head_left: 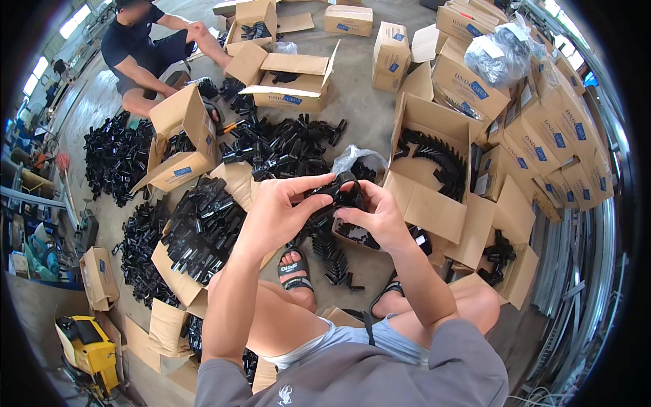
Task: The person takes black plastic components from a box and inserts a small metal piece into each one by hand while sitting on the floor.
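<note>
The person sits low, and near the middle of the frame both hands are busy with one black part [348, 195], held in the air above the floor [359, 112]. The left hand [285, 209] pinches it from the left side between thumb and first fingers; the right hand [378, 216] grasps it from the right, with the thumb low and the other fingers curled behind. A round opening is visible on the part, but I cannot tell if it is one piece or two pieces put together, because the fingers cover much of it.

In my judgement, the step in hand is the fitting or adjusting of this part by fingertips. The next move probably calls for a steady hold from the left fingers, while the right fingers press or turn gently, without a slip.

Around the hands lie many similar parts: a loose heap [281, 146] at upper centre, and a curved row [441, 159] inside the open carton [426, 207] at right of centre. If the part is finished, this carton seems to me a suitable place, since the pieces there lie in order.
</note>
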{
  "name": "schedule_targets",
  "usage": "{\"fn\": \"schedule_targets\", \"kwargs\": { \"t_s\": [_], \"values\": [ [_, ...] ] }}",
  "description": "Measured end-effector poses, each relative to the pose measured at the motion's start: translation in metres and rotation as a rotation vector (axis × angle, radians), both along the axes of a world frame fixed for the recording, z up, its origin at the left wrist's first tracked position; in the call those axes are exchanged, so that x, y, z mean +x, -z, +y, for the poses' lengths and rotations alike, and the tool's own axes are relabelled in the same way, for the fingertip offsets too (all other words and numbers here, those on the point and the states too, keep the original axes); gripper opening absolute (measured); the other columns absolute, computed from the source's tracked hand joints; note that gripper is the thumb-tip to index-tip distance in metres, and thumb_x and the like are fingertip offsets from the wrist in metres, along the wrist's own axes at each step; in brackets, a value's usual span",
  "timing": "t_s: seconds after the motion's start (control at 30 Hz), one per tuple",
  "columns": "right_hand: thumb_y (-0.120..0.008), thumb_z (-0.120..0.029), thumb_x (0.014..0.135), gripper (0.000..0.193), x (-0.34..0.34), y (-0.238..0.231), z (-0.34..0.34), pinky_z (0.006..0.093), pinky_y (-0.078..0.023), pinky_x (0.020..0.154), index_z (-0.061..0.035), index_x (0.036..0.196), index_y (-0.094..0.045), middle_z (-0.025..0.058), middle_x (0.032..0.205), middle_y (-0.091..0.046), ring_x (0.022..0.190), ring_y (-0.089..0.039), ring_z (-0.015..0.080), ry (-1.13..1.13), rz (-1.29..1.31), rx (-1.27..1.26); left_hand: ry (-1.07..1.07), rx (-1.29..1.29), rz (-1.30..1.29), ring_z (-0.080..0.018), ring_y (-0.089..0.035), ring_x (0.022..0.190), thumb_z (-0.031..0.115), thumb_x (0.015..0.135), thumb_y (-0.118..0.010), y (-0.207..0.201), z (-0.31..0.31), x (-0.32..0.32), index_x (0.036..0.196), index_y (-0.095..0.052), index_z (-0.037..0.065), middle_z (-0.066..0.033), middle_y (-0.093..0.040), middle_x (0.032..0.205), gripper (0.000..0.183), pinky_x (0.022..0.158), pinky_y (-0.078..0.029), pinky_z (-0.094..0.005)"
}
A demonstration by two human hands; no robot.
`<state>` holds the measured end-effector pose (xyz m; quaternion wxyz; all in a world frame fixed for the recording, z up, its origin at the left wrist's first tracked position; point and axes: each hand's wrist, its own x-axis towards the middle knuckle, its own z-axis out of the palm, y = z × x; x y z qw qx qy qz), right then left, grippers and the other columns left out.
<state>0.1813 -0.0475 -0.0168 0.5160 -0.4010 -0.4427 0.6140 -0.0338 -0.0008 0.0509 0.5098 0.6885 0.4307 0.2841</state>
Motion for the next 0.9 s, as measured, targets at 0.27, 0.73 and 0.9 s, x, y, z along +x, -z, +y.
{"fn": "schedule_targets", "kwargs": {
  "t_s": [0.27, 0.73, 0.9],
  "values": [
    [-0.083, -0.002, 0.085, 0.043, -0.003, 0.003, -0.006, 0.0257, -0.054, 0.09, 0.0001, 0.123, -0.063, 0.0052, 0.111, -0.069, 0.101, -0.066, 0.0097, 0.084, 0.107, -0.005, -0.03, 0.266, -0.03, -0.012, -0.072, 0.099, -0.002, 0.087, -0.076, 0.002, -0.009, 0.01, 0.125, -0.074, 0.005, -0.0147, -0.078, 0.112, 0.039, 0.087, -0.056, -0.0282],
    [-0.083, -0.001, 0.084, 0.046, -0.008, 0.008, -0.004, 0.026, -0.054, 0.091, 0.0006, 0.124, -0.062, 0.0052, 0.112, -0.069, 0.102, -0.065, 0.0095, 0.109, 0.21, 0.009, -0.054, 0.28, -0.034, -0.0254, -0.074, 0.109, 0.006, 0.088, -0.077, 0.003, -0.008, 0.01, 0.124, -0.074, 0.008, -0.0179, -0.074, 0.119, 0.036, 0.094, -0.055, -0.0321],
    [-0.084, -0.001, 0.083, 0.046, -0.007, 0.008, -0.006, 0.0259, -0.054, 0.091, 0.0005, 0.124, -0.063, 0.0047, 0.112, -0.069, 0.101, -0.065, 0.0092, 0.127, 0.2, 0.006, -0.025, 0.292, -0.014, -0.0187, -0.072, 0.109, 0.001, 0.089, -0.076, 0.004, -0.011, 0.013, 0.125, -0.074, 0.006, -0.0175, -0.076, 0.116, 0.037, 0.095, -0.055, -0.0317]
  ]
}}
